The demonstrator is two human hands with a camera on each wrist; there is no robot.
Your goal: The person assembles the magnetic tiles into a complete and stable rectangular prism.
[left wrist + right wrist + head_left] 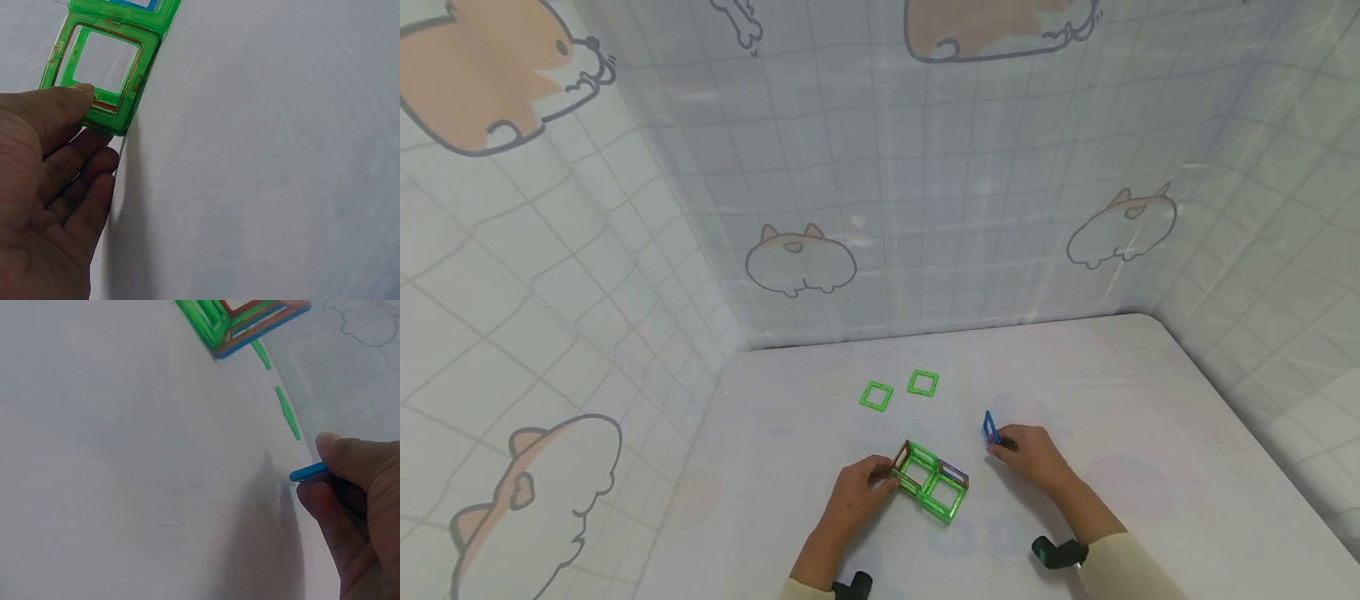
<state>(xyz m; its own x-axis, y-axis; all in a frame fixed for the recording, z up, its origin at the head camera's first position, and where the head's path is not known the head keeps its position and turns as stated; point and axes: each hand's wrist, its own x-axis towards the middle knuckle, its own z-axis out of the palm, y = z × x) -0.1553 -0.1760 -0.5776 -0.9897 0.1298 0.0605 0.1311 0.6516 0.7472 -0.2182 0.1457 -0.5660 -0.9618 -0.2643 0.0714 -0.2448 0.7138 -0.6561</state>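
Note:
My left hand [855,498] pinches the near-left corner of a small structure of magnetic tiles [929,483]. In the left wrist view, the thumb presses on a green square tile [142,62], with the other fingers curled below it. Two green squares lie side by side as the structure's base, and low green, brown-red and blue-purple sides stand along edges. To its right, my right hand [1036,457] holds a blue magnetic tile [307,471] on edge between thumb and fingers, apart from the structure. The fingers cover part of that tile.
Beyond the structure, a loose green square tile [871,406] and another green square tile [921,393] lie flat on the white table [775,467]. Sheets printed with cartoon dogs rise at the back [925,192] and both sides.

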